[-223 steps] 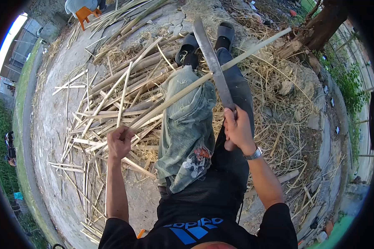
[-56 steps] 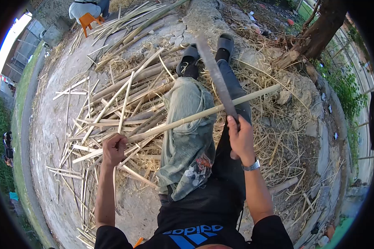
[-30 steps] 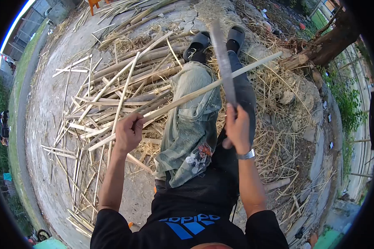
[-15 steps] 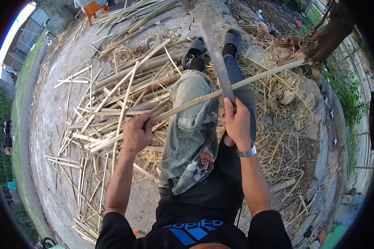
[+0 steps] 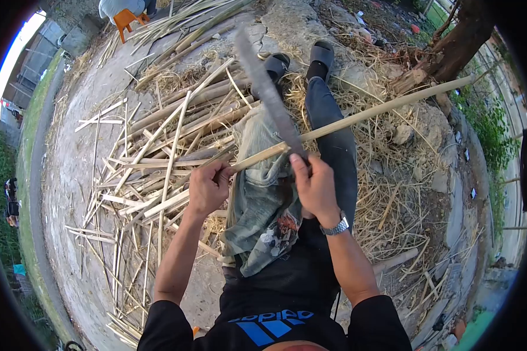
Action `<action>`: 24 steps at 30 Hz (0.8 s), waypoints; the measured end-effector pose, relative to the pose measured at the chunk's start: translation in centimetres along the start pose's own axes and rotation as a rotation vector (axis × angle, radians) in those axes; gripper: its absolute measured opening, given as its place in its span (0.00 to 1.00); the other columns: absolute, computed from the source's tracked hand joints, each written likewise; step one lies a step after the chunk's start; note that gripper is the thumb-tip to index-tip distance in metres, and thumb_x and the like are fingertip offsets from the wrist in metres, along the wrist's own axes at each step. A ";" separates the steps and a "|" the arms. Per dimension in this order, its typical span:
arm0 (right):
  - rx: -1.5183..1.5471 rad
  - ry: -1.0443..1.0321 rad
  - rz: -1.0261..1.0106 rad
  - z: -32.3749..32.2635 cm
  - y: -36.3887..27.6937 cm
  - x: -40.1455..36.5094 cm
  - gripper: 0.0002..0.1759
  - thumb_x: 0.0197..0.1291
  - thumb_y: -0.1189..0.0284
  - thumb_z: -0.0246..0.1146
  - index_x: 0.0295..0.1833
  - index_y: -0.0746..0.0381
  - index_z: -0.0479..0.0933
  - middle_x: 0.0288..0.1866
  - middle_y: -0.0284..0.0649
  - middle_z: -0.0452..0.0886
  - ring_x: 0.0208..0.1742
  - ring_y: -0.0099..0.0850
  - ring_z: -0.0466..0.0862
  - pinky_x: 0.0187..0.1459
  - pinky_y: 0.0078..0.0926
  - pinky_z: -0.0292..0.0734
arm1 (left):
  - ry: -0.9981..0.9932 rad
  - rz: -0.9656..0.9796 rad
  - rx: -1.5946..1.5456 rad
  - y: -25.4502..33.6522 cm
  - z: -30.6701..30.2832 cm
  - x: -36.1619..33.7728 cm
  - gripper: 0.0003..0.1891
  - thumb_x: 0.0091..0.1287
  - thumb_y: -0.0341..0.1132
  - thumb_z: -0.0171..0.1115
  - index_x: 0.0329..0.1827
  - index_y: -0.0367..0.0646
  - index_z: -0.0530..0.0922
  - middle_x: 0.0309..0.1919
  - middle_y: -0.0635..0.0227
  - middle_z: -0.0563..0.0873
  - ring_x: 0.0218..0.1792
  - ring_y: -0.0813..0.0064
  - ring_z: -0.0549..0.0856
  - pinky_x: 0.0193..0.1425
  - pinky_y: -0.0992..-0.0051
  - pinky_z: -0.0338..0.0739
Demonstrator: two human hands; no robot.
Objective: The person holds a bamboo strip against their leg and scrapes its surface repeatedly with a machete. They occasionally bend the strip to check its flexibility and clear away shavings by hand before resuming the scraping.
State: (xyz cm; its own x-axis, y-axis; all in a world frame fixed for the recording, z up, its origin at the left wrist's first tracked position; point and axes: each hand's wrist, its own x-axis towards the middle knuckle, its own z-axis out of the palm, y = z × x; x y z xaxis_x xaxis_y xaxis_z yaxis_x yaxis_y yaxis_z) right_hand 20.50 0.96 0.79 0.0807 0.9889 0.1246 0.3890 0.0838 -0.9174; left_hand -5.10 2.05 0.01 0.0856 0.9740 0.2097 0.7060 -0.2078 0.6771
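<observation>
My left hand [image 5: 209, 186] is closed around the near end of a long bamboo strip [image 5: 386, 107], which slants up to the right across my legs. My right hand [image 5: 315, 186] grips a long-bladed knife [image 5: 266, 93] by its handle, mostly hidden in the fist. The blade points up and to the left and crosses the strip just above my right hand, its edge against the bamboo. A worn greenish cloth [image 5: 260, 219] with dark and red stains covers my thigh under the strip.
Split bamboo strips [image 5: 140, 193] and thicker poles [image 5: 199, 111] lie heaped on the left. Shavings [image 5: 386, 199] cover the ground on the right. A tree trunk [image 5: 459, 50] stands at upper right. Another person sits near an orange chair [image 5: 127, 20] at upper left.
The knife has slid left along the strip toward my left hand, its blade tilting further left. My left hand has shifted slightly right, and the strip's far end reaches further right.
</observation>
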 end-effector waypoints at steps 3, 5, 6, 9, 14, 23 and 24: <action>-0.017 0.111 0.065 -0.5 1.4 1.3 0.19 0.80 0.61 0.60 0.44 0.68 0.80 0.22 0.47 0.79 0.22 0.41 0.82 0.27 0.38 0.73 | 0.036 -0.065 -0.087 -0.8 0.0 -0.7 0.04 0.69 0.32 0.69 0.37 0.42 0.87 0.16 0.58 0.80 0.15 0.61 0.78 0.24 0.66 0.70; -0.102 0.095 -0.135 1.4 1.4 0.2 0.19 0.79 0.61 0.60 0.46 0.69 0.80 0.22 0.49 0.79 0.24 0.45 0.84 0.29 0.40 0.74 | 0.035 -0.013 -0.065 -0.8 1.1 -0.5 0.04 0.70 0.30 0.68 0.37 0.41 0.88 0.17 0.59 0.81 0.15 0.63 0.78 0.24 0.68 0.70; -0.123 0.030 -0.103 1.9 0.6 -0.5 0.19 0.78 0.60 0.61 0.47 0.69 0.80 0.22 0.50 0.79 0.24 0.43 0.85 0.29 0.38 0.75 | 0.032 0.023 -0.053 -0.4 1.4 0.3 0.04 0.70 0.29 0.67 0.38 0.41 0.88 0.17 0.60 0.82 0.15 0.64 0.78 0.24 0.69 0.70; 0.010 0.083 -0.007 -0.2 -0.5 -0.4 0.19 0.79 0.61 0.61 0.46 0.70 0.80 0.21 0.49 0.79 0.22 0.39 0.84 0.27 0.37 0.73 | -0.030 -0.032 -0.087 -0.6 -0.3 0.0 0.04 0.70 0.27 0.66 0.38 0.39 0.88 0.18 0.58 0.82 0.16 0.72 0.77 0.24 0.70 0.70; -0.101 0.112 -0.048 1.1 2.7 0.1 0.19 0.79 0.61 0.61 0.45 0.69 0.80 0.20 0.43 0.78 0.19 0.32 0.78 0.25 0.35 0.71 | -0.033 -0.053 -0.073 0.2 0.5 -0.1 0.07 0.73 0.32 0.67 0.39 0.37 0.87 0.19 0.59 0.83 0.18 0.70 0.80 0.28 0.67 0.74; 0.010 0.134 0.116 -3.7 5.0 0.2 0.20 0.80 0.57 0.60 0.43 0.65 0.79 0.20 0.33 0.74 0.19 0.22 0.74 0.22 0.26 0.68 | -0.186 -0.127 -0.041 -2.3 -4.3 -2.7 0.10 0.73 0.38 0.70 0.43 0.38 0.86 0.20 0.62 0.85 0.19 0.71 0.80 0.29 0.69 0.73; -0.029 0.179 0.071 -4.1 5.4 0.9 0.20 0.80 0.56 0.59 0.39 0.62 0.76 0.18 0.26 0.70 0.15 0.16 0.70 0.16 0.20 0.64 | -0.167 -0.150 -0.033 -2.3 -4.8 -2.9 0.10 0.73 0.38 0.71 0.43 0.38 0.86 0.20 0.62 0.85 0.19 0.72 0.80 0.29 0.69 0.73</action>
State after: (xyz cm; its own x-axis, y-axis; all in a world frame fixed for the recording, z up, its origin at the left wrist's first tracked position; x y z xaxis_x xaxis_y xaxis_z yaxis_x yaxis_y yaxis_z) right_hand 26.39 1.82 -2.51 0.2696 0.9545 0.1276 0.4026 0.0087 -0.9154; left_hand -10.36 -0.75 1.25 0.0985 0.9951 -0.0131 0.6962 -0.0595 0.7154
